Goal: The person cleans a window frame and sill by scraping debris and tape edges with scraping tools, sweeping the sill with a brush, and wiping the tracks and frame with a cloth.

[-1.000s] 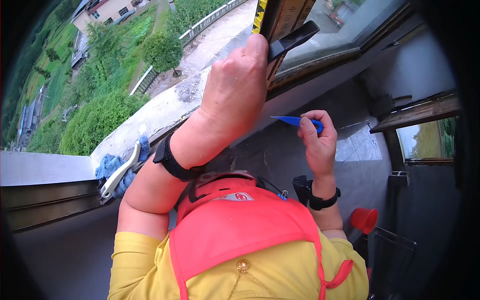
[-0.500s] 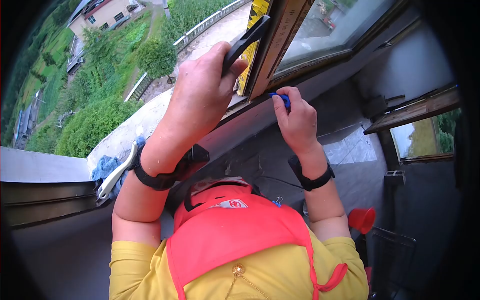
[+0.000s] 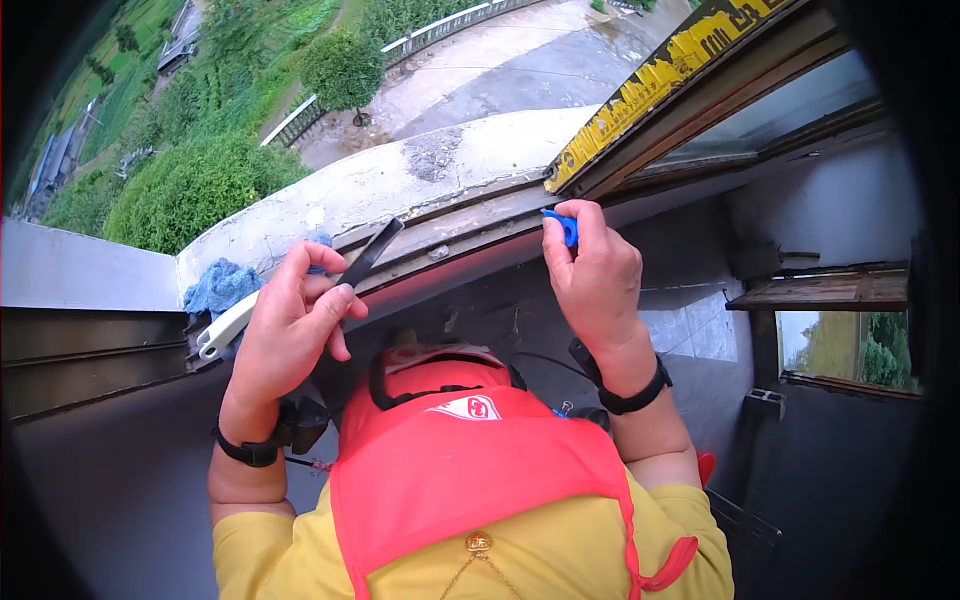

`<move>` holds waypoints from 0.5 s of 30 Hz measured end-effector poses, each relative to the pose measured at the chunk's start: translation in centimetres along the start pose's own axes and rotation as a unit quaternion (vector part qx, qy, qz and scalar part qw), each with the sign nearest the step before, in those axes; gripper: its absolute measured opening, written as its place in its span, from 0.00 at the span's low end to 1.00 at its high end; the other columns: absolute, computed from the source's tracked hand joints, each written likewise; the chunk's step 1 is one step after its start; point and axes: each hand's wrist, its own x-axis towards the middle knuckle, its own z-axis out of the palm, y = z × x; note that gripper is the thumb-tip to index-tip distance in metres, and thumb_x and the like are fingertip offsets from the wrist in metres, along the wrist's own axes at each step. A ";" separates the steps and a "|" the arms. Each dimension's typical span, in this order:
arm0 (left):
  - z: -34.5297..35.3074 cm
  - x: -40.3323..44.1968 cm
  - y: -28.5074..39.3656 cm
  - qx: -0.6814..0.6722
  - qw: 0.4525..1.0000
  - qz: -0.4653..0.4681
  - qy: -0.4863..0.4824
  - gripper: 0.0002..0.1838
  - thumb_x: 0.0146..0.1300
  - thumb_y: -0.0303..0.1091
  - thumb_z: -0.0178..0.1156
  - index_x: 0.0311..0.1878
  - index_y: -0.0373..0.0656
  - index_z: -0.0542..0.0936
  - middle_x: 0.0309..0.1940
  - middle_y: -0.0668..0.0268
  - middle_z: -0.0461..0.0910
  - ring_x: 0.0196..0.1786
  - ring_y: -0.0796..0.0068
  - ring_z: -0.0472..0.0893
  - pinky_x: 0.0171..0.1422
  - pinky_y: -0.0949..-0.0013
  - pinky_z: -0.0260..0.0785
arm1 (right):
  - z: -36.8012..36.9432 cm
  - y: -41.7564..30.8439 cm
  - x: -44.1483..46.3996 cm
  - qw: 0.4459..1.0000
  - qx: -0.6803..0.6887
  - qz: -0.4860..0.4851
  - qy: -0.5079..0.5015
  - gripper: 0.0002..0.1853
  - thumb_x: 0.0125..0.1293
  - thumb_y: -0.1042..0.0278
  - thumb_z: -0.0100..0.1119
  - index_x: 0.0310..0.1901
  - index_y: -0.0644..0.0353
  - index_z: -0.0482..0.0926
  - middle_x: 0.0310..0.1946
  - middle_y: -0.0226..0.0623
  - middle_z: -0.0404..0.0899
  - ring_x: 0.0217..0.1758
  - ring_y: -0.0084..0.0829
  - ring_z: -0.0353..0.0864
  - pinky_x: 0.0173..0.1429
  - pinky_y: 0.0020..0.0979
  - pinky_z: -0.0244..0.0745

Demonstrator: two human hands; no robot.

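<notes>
My left hand (image 3: 290, 335) is closed on a flat black tool (image 3: 374, 250), slim like a blade or strip, gripped between thumb and fingers. Its free end points up and right over the window track (image 3: 455, 232). My right hand (image 3: 600, 265) pinches a small blue plastic piece (image 3: 567, 229); its full shape is hidden by the fingers. That hand is just below the lower corner of the open window sash (image 3: 690, 125), whose edge carries torn yellow film (image 3: 650, 95) with dark printing.
A blue cloth (image 3: 217, 286) and a white plastic handle (image 3: 232, 322) lie on the sill at left, beside my left hand. Outside the white ledge (image 3: 510, 140) there is a drop to greenery. Another wooden-framed window (image 3: 820, 292) is at right.
My left hand has come down and left with the black tool, away from the sash edge. The sash now appears swung further right. My right hand still pinches the blue piece.
</notes>
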 end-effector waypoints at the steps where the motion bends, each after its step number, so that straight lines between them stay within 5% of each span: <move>1: -0.4 -0.2 0.2 0.027 0.999 -0.021 -0.007 0.08 0.67 0.27 0.53 0.47 0.35 0.72 0.27 0.64 0.81 0.20 0.85 0.74 0.25 0.81 0.65 | 0.1 0.5 0.2 1.000 0.000 0.002 -0.019 0.09 0.63 0.66 0.62 0.40 0.59 0.75 0.22 0.42 0.79 0.26 0.43 0.81 0.31 0.40 0.75; 3: -0.9 -0.2 0.8 0.094 0.995 -0.043 0.006 0.06 0.65 0.28 0.54 0.40 0.35 0.76 0.19 0.65 0.79 0.18 0.82 0.75 0.23 0.77 0.65 | 0.3 0.7 0.2 0.998 0.028 0.010 -0.047 0.10 0.64 0.65 0.62 0.42 0.60 0.75 0.23 0.44 0.80 0.27 0.45 0.82 0.31 0.41 0.75; 6: -1.0 0.5 1.2 0.211 0.976 0.020 0.056 0.05 0.66 0.29 0.54 0.39 0.38 0.76 0.16 0.69 0.77 0.16 0.85 0.71 0.19 0.77 0.60 | 0.3 0.5 0.2 0.992 0.099 0.027 -0.068 0.11 0.65 0.63 0.61 0.43 0.61 0.75 0.24 0.46 0.80 0.28 0.48 0.82 0.32 0.41 0.75; 15: -1.7 1.8 2.6 0.346 0.936 0.069 -0.008 0.05 0.63 0.27 0.54 0.36 0.36 0.76 0.12 0.66 0.73 0.17 0.80 0.72 0.23 0.70 0.64 | -0.6 1.3 1.1 0.981 0.146 0.096 -0.082 0.12 0.69 0.61 0.58 0.39 0.62 0.72 0.21 0.46 0.77 0.26 0.48 0.80 0.30 0.40 0.72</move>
